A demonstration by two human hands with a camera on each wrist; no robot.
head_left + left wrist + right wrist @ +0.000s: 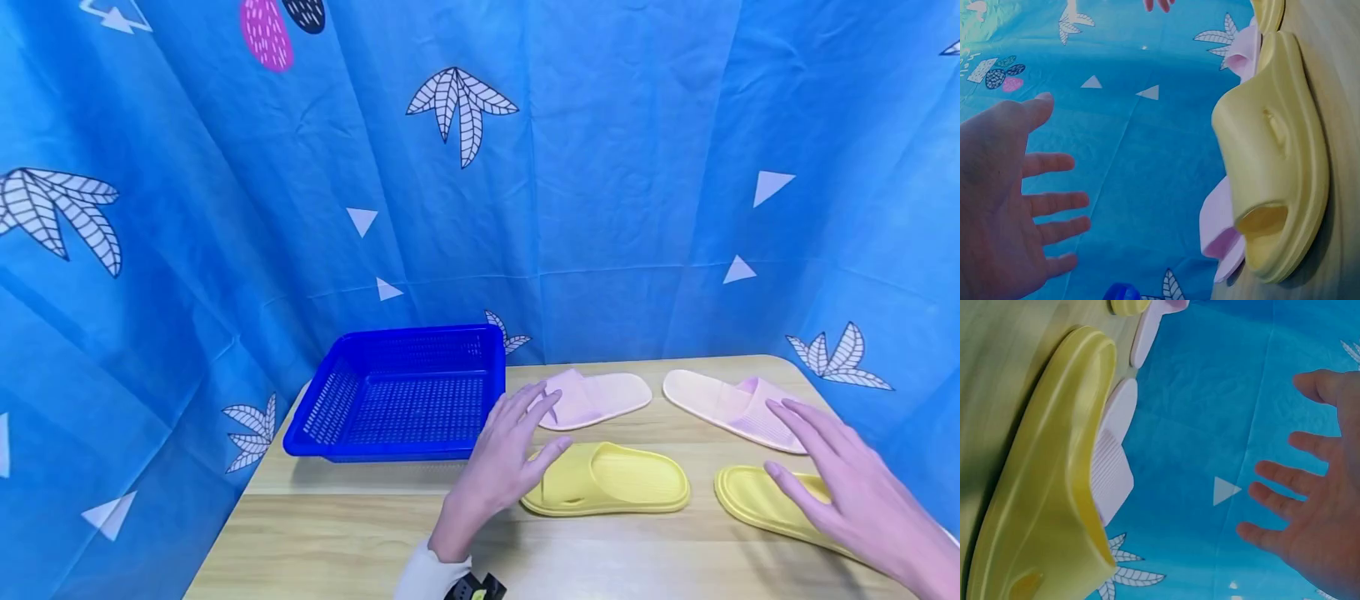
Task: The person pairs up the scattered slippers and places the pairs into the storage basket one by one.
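My left hand (504,450), fingers spread and holding nothing, hovers by the toe end of a yellow slipper (637,479). Behind that slipper lies a pink slipper (611,396), its toe partly covered by my fingers in the head view. On the right, my right hand (855,483) hangs with spread fingers above the other yellow slipper (772,504), hiding much of it. The second pink slipper (705,396) lies farther back, near my right fingertips. In the left wrist view, the near yellow slipper (1272,162) stands apart from my palm. The right wrist view shows the other yellow slipper (1054,469) apart from my fingers.
A blue perforated plastic basket (416,454) stands at the back left of the wooden table (337,533). Blue curtain (600,208) with leaf and triangle prints hangs right behind the table and along both sides. A dark band with a device (476,587) circles my left wrist.
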